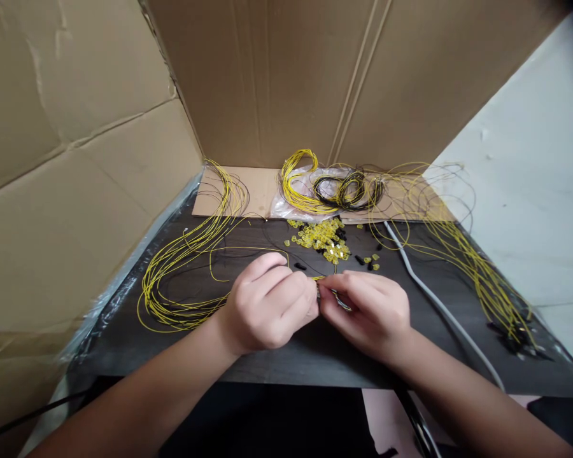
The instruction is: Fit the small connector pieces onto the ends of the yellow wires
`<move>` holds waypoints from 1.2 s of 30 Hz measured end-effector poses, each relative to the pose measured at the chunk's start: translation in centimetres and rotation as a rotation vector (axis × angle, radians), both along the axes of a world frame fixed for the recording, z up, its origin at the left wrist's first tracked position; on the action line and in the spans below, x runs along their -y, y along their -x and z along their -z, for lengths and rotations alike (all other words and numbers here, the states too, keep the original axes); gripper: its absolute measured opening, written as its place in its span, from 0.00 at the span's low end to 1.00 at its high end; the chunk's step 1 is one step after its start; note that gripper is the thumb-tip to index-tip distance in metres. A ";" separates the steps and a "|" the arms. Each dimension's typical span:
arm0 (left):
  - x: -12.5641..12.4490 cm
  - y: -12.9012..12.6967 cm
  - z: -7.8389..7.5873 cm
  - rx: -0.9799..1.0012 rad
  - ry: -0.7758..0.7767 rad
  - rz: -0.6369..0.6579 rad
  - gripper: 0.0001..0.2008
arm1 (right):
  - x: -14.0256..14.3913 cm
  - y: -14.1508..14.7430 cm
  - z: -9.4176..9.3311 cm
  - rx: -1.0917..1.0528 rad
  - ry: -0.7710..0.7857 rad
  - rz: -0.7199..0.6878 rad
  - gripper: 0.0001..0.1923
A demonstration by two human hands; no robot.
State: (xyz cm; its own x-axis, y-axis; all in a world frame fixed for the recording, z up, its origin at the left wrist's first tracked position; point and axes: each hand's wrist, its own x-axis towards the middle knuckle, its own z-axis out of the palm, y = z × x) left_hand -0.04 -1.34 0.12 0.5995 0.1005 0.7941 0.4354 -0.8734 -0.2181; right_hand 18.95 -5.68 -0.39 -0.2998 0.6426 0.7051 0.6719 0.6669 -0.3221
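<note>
My left hand is closed in a fist over the dark table, with the thumb side turned towards the other hand. Facing it, my right hand pinches with thumb and forefinger, and the fingertips of both hands nearly meet. A short length of thin yellow wire shows where they come together; its end is hidden by the fingers. Behind my left wrist runs a loose loop of yellow and black wires. Just beyond the hands lie a heap of small clear yellow pieces and a black sleeve-like piece.
Coiled yellow wire and coiled black wire rest on a plastic bag at the back. To the right, a wire bundle ends in black tips. A grey cable crosses the table. Cardboard walls stand behind and left.
</note>
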 end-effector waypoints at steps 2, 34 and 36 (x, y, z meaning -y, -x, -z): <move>0.0 0.0 0.1 0.016 0.067 -0.024 0.07 | -0.1 -0.1 0.1 -0.013 -0.013 -0.009 0.04; 0.2 0.1 0.1 0.109 0.222 -0.003 0.10 | 0.2 -0.1 0.3 0.012 -0.050 -0.036 0.05; 0.1 -0.1 0.1 0.126 0.235 -0.009 0.10 | 0.2 -0.2 0.2 0.003 -0.051 -0.014 0.05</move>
State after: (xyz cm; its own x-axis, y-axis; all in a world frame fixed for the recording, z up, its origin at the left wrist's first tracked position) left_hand 0.02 -1.42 0.04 0.4959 0.2962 0.8163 0.4543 -0.8896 0.0468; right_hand 19.10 -5.85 -0.58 -0.3105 0.6015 0.7361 0.6636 0.6916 -0.2852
